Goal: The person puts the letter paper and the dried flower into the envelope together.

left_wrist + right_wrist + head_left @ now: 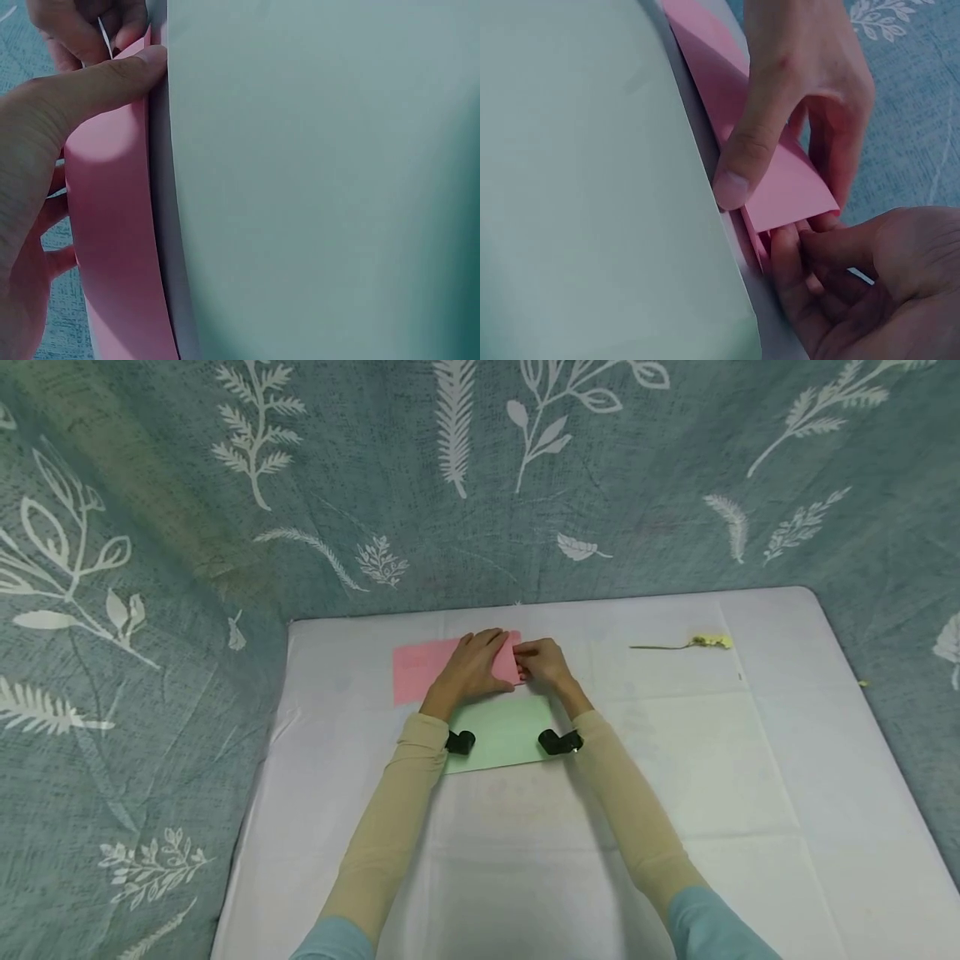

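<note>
A pink sheet of paper (417, 670) lies across the far part of the table, its right end folded into layers. My left hand (474, 665) spans that end, thumb along the near edge and fingertips over the far edge, gripping it. At the open right end, my right hand (545, 662) has curled fingers at the layers, the fingertips (784, 251) tucked just below the upper one. In the right wrist view the upper pink layer (791, 187) stands slightly raised from the lower. Nearer to me, a pale green sheet (501, 735) lies flat below both wrists.
A thin-stemmed yellow flower (708, 642) lies to the right on the white-covered table (750, 760). Teal leaf-patterned cloth (480, 543) hangs behind the table and at its sides. Black wrist cameras (558, 742) sit over the green sheet.
</note>
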A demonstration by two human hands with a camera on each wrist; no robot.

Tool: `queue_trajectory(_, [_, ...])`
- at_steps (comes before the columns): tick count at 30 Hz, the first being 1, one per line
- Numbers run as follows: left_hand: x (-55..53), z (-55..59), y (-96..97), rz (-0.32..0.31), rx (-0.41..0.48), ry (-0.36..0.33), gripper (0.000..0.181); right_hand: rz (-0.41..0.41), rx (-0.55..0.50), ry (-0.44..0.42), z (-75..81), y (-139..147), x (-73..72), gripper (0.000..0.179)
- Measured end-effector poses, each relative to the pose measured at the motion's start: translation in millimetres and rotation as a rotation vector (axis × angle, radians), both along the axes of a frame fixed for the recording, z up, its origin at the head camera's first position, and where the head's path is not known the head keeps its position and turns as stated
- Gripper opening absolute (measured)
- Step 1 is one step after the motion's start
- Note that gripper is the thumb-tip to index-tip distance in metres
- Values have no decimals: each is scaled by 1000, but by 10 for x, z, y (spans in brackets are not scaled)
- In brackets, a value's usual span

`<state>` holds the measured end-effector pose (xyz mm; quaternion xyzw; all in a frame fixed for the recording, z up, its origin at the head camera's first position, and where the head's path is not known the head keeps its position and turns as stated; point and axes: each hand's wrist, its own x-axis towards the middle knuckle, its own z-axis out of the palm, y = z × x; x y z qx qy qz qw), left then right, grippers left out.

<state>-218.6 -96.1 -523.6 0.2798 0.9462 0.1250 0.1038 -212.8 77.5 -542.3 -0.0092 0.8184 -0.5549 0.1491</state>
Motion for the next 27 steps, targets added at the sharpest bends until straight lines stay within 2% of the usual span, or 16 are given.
queue_trajectory(5, [-1,11,9,-8,11,3,94,-5,28,2,11,-15,2,27])
queue_trajectory(11, [-5,7,1,-6,16,-6,96,-11,-28,-14,16,15,14,27])
queue_trajectory(16, [-19,-11,2,0,1,-14,98,-28,-121,-47,31,110,6,26])
queue_trajectory(21, [-30,-14,4,7,-6,-25,98,-90,-168,-64,60,317,-39,27])
queue_trajectory(27, [-40,-16,-1,4,9,-44,98,-158,-180,-57,121,706,-87,30])
